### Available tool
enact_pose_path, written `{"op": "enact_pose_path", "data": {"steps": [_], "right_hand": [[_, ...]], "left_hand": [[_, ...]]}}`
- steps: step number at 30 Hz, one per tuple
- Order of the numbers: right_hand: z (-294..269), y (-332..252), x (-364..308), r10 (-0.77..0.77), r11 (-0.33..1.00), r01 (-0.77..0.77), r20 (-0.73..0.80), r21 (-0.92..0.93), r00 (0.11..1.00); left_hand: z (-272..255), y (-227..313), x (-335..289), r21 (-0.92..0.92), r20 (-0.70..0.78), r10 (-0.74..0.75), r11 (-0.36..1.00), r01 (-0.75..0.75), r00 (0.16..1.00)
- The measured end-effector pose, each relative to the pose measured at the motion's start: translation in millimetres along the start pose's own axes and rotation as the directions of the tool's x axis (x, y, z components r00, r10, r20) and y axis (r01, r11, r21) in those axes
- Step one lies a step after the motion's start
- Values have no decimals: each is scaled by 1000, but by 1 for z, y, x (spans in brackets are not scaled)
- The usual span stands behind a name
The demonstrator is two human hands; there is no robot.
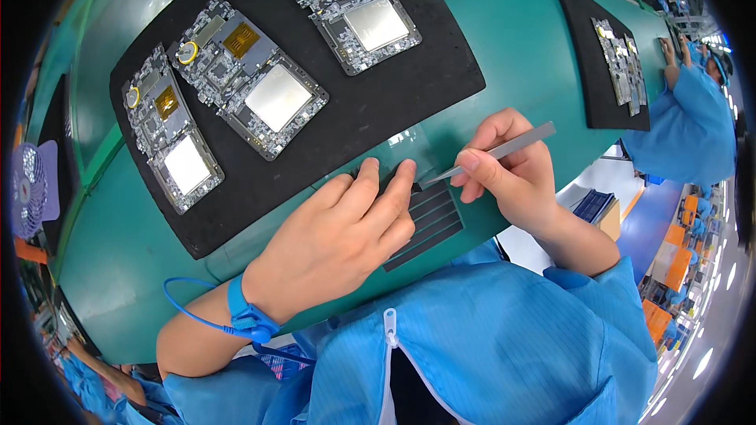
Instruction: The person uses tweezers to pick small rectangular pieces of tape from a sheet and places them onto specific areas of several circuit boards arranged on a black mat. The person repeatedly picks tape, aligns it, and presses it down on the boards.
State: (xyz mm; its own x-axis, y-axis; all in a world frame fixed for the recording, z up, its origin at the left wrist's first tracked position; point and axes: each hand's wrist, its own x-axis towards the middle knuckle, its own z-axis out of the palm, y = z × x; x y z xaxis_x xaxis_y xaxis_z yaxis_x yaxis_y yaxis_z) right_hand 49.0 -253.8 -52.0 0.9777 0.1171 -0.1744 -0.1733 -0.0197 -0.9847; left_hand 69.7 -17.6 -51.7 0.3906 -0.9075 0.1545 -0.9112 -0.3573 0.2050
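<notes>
My right hand (516, 177) pinches a pair of grey metal tweezers (513, 144) between thumb and fingers. Their tips point left, at the upper end of a sheet of black strips (431, 224) on the green table. My left hand (335, 236) rests on the sheet's left side, fingers apart and extended, fingertips pressing down close to the tweezer tips. It covers part of the strips. Just beyond the fingertips lies a clear glossy film (408, 148). A blue wrist strap (244, 311) with a cord circles my left wrist.
Ahead, a black foam mat (370, 102) carries three circuit boards, including a middle board (244, 79) with a silver shield. Another black mat (583, 71) with boards lies at the right. A person in blue (677, 122) works beyond it. A purple fan (31, 189) stands far left.
</notes>
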Motion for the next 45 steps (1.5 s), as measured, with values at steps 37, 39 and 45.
{"op": "enact_pose_path", "data": {"steps": [37,39,45], "right_hand": [[8,-28,155,-155,973,160,-44,165,987],[10,-27,154,-161,975,167,-52,145,986],[11,-27,152,-165,978,172,-63,121,984]], "left_hand": [[-2,-64,40,100,-336,-276,940,325,901],[-1,-64,40,102,-341,-275,940,326,899],[0,-64,40,131,-342,-267,936,327,901]]}}
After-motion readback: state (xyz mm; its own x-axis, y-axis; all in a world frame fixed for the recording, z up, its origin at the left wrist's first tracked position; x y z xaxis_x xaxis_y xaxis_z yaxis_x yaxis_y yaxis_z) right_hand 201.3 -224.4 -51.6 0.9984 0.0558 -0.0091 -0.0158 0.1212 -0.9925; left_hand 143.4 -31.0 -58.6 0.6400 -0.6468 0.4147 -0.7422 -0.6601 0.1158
